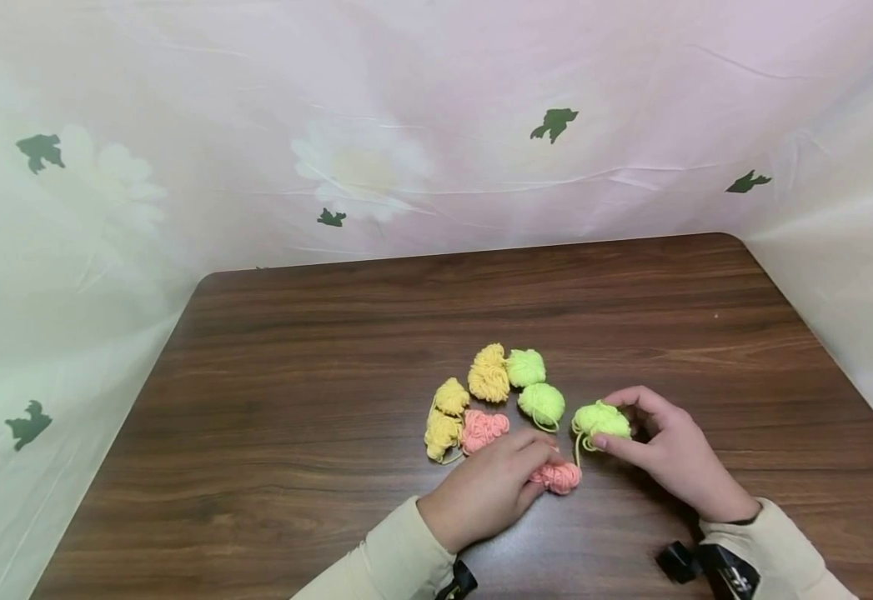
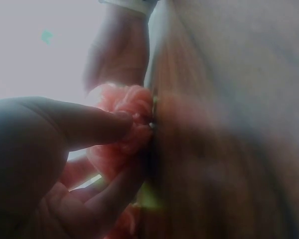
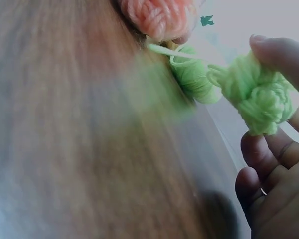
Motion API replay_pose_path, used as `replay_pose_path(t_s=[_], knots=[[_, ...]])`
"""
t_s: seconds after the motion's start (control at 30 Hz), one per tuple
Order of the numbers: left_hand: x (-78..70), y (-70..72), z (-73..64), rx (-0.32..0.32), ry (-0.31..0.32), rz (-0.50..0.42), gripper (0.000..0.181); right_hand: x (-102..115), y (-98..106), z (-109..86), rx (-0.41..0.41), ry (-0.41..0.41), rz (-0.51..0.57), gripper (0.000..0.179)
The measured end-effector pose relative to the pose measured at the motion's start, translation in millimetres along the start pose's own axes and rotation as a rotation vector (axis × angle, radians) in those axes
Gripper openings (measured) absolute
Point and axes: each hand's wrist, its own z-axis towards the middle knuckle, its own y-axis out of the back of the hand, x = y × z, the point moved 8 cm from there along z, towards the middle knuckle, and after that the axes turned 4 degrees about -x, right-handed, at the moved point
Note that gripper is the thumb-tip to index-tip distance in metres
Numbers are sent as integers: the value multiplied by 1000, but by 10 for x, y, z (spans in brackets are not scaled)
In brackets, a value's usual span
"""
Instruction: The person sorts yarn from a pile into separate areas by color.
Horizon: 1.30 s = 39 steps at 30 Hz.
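Observation:
Between thumb and fingers, my right hand (image 1: 679, 454) pinches a light green yarn ball (image 1: 603, 421), held just above the table in the right wrist view. A loose green strand trails from it toward the pink yarn ball (image 1: 559, 477) that my left hand (image 1: 492, 487) grips low at the tabletop. In the left wrist view the left thumb presses across this pink ball (image 2: 132, 109). Another pink ball (image 1: 484, 429) lies beyond the left hand, partly covered by it. Two more green balls, one nearer (image 1: 542, 405) and one farther (image 1: 526, 367), sit behind the hands.
A larger yellow yarn ball (image 1: 489, 373) touches the farther green one. Two smaller yellow balls (image 1: 451, 397) lie at the left of the cluster, with a loose strand alongside. The dark wooden table (image 1: 293, 358) is enclosed by a pale floral cloth (image 1: 436, 125) at back and sides.

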Motion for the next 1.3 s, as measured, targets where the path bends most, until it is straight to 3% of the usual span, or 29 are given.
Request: replay_pose_path(t_s=[0.47,1.07,1.3], knots=[[-13,7,15,-19,-13,12,25,8,173,47,-127,5,41,39],[-6,14,-50,-6,9,-25,29,-208,272,203,-165,-80,65,31],[-8,-7,-46,28,28,-43,28,-303,327,256,-184,-113,71,32]])
